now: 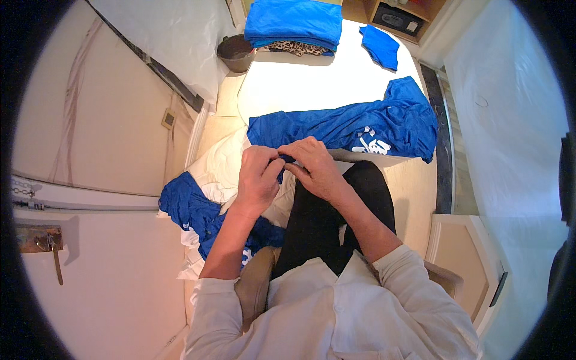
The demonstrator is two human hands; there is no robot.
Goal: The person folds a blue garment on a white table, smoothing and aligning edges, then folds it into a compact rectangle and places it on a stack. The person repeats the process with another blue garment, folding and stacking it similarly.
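A blue shirt [333, 122] with white lettering lies stretched across the near side of the white table, its sleeve end to the right. My left hand [258, 177] and my right hand [315, 165] meet at its near left edge, above my lap. A small bit of dark blue cloth shows between the fingers, pinched by both hands. Whether this cloth is part of the shirt is hidden behind the hands. More crumpled blue garments [193, 202] lie to the left of my left forearm, over white fabric or sheeting [220, 168].
Folded blue cloths [292, 20] with a leopard-print piece are stacked at the white table's [306, 87] far side. A small blue cloth [381, 47] lies far right. A dark bucket [236, 53] stands beyond the table's left edge. The chair's armrest [256, 288] is beside me; a door [103, 270] stands left.
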